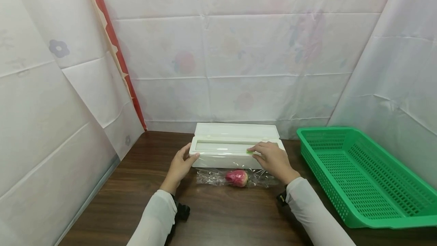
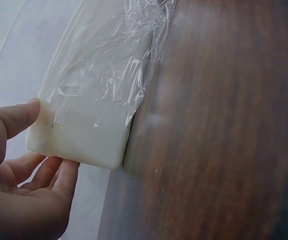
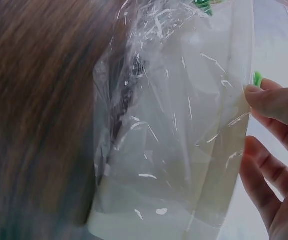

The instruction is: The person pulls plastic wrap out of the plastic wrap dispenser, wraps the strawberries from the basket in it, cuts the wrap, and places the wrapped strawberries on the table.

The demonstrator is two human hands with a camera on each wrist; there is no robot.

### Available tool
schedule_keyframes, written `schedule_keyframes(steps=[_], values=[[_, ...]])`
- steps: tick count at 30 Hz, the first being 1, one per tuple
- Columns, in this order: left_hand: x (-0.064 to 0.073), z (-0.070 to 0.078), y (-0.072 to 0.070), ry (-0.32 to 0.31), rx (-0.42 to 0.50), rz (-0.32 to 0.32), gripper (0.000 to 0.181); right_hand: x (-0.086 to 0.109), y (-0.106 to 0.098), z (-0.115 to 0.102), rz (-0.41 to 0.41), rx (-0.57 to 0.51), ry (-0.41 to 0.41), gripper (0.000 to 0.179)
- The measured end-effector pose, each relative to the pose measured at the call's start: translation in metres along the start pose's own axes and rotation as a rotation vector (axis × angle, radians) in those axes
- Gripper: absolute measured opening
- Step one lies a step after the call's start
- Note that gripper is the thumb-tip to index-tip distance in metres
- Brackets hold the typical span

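A white cling film dispenser point(image 1: 213, 160) stands on the table with its lid point(image 1: 237, 129) tipped back. Clear cling film point(image 1: 209, 177) drapes down its front onto the tabletop. A pink-red fruit point(image 1: 237, 177) with a pale end lies under this film, close before the dispenser. My left hand point(image 1: 180, 165) holds the dispenser's left end, thumb at the top edge and fingers round the end face, as the left wrist view shows. My right hand point(image 1: 272, 159) pinches a small green slide cutter point(image 3: 257, 78) at the dispenser's top front edge, right of its middle.
To the right stands a green perforated plastic basket point(image 1: 327, 179), its near rim close to my right forearm. The dark wooden table point(image 1: 232, 215) backs onto white patterned sheeting point(image 1: 239, 48), which also hangs on both sides.
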State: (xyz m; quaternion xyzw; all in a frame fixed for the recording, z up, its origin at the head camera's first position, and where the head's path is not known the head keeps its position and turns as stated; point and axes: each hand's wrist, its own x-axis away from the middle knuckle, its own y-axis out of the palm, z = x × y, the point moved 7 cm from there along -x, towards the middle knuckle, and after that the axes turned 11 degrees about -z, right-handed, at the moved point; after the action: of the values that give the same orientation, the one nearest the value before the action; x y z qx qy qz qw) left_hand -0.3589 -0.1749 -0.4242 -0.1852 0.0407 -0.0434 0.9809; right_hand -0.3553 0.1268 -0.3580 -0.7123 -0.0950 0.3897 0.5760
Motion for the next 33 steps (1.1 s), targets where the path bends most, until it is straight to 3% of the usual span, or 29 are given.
schedule_keyframes(steps=[33], values=[[0.000, -0.001, 0.001, 0.003, 0.018, -0.001, 0.069, -0.002, 0.000, -0.013, 0.001, 0.128, -0.111, 0.033]])
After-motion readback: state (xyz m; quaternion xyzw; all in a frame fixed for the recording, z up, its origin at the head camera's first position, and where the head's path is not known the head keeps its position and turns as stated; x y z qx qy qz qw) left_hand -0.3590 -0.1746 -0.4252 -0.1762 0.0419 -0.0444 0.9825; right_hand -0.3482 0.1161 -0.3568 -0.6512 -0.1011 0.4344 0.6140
